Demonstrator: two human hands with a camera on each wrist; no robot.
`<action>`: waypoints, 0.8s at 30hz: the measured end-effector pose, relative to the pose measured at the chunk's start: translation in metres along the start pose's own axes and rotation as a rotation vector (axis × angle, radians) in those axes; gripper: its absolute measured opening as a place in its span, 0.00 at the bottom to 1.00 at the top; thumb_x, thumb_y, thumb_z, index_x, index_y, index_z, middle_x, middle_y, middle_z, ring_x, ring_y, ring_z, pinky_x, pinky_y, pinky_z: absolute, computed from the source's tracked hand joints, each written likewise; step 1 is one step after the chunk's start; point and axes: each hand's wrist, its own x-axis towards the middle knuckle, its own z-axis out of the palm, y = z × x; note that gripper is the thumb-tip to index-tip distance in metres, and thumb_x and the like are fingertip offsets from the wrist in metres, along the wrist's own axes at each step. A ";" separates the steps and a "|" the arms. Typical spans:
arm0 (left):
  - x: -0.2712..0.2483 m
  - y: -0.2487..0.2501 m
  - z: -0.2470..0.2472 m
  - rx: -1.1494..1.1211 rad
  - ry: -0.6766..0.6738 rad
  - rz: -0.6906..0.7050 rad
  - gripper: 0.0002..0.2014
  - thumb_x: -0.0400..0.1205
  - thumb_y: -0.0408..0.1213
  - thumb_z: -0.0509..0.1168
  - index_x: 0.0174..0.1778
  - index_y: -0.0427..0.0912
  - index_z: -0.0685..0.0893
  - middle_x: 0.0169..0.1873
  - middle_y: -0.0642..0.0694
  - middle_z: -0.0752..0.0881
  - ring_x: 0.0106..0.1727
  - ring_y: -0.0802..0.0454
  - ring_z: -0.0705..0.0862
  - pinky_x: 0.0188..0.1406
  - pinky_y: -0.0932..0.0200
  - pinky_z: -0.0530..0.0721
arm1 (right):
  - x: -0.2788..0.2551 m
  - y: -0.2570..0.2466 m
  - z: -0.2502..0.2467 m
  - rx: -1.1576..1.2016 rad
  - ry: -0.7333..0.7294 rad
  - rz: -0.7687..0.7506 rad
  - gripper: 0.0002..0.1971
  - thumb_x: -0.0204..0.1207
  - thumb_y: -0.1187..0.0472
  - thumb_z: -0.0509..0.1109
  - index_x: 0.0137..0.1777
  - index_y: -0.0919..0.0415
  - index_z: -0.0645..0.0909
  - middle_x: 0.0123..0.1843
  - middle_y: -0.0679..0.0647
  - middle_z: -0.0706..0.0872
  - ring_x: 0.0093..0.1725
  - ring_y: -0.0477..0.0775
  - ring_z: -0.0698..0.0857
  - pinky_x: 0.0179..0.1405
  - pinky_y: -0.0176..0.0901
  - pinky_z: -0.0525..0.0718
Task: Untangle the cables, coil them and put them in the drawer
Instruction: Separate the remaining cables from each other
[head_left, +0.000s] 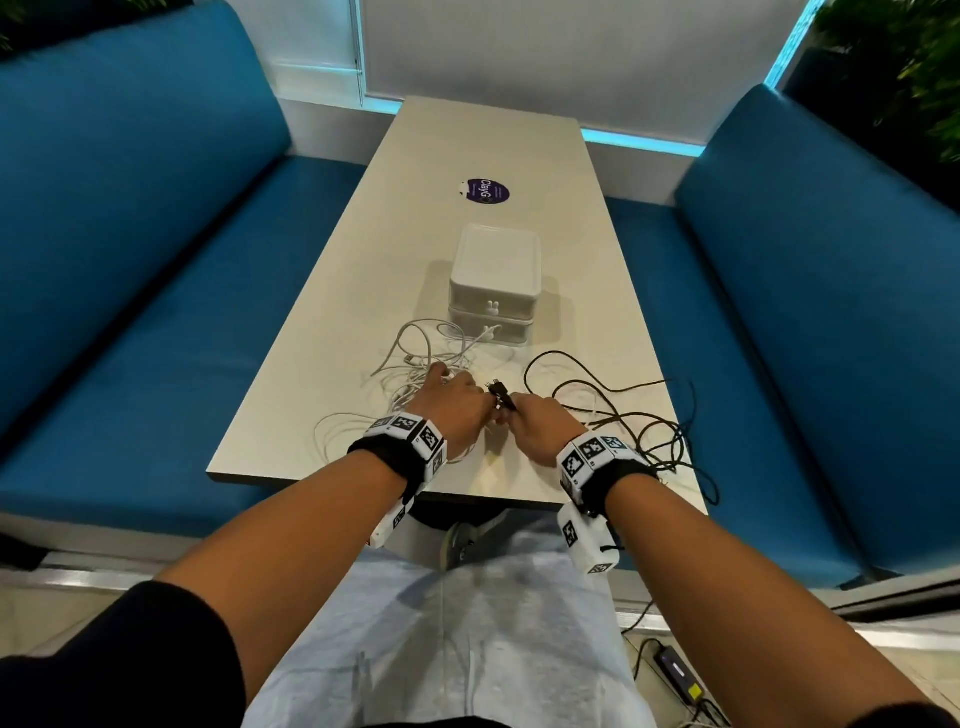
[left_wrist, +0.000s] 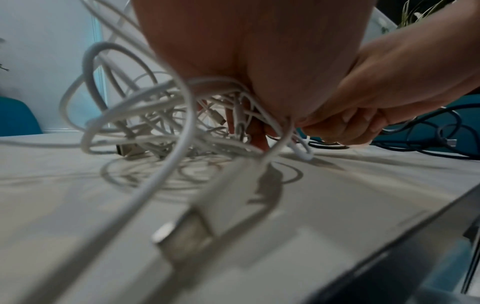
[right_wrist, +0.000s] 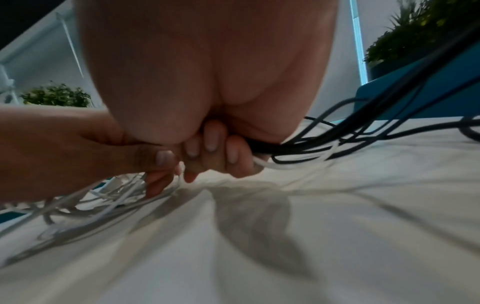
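My right hand (head_left: 540, 423) was curled tight around a bundle of black cable (head_left: 613, 387), with a white strand caught in the same fist; its small dark plug (head_left: 500, 391) stuck out past my knuckles. My left hand (head_left: 457, 405) sat just beside it, touching it, fingers bent down into the white cable tangle (head_left: 415, 364) and pinching strands there. Both forearms reached straight out over the near edge of the table (head_left: 483, 145), each wrist wrapped in a black band with checkered marker blocks.

The white loops lay to the left, the black ones spread right and spilled over the table's right edge. Just beyond the cables stood the white drawer unit (head_left: 493, 283), both drawers closed. Farther along was a round purple sticker (head_left: 485, 191) reading "ClayG". The far half of the tabletop lay bare, with blue benches (head_left: 156, 260) along both sides.
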 end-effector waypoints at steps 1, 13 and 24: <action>0.000 -0.001 0.000 -0.002 -0.003 -0.002 0.12 0.81 0.33 0.59 0.56 0.51 0.82 0.50 0.50 0.87 0.65 0.47 0.76 0.70 0.35 0.61 | 0.000 0.002 0.000 0.018 -0.006 0.000 0.11 0.85 0.61 0.56 0.53 0.59 0.80 0.51 0.60 0.88 0.52 0.64 0.85 0.50 0.51 0.81; -0.001 -0.018 0.002 0.021 0.028 -0.024 0.12 0.85 0.40 0.58 0.59 0.56 0.83 0.52 0.53 0.87 0.63 0.49 0.77 0.65 0.42 0.64 | -0.018 0.063 -0.040 -0.249 0.071 0.229 0.14 0.87 0.51 0.56 0.65 0.58 0.76 0.44 0.59 0.81 0.43 0.63 0.82 0.39 0.48 0.78; 0.000 -0.001 -0.004 0.045 0.026 -0.026 0.11 0.85 0.40 0.59 0.56 0.54 0.85 0.47 0.52 0.88 0.61 0.47 0.78 0.63 0.40 0.64 | -0.010 0.023 -0.011 -0.057 0.223 0.052 0.14 0.88 0.51 0.53 0.58 0.59 0.75 0.42 0.65 0.85 0.39 0.68 0.83 0.39 0.57 0.84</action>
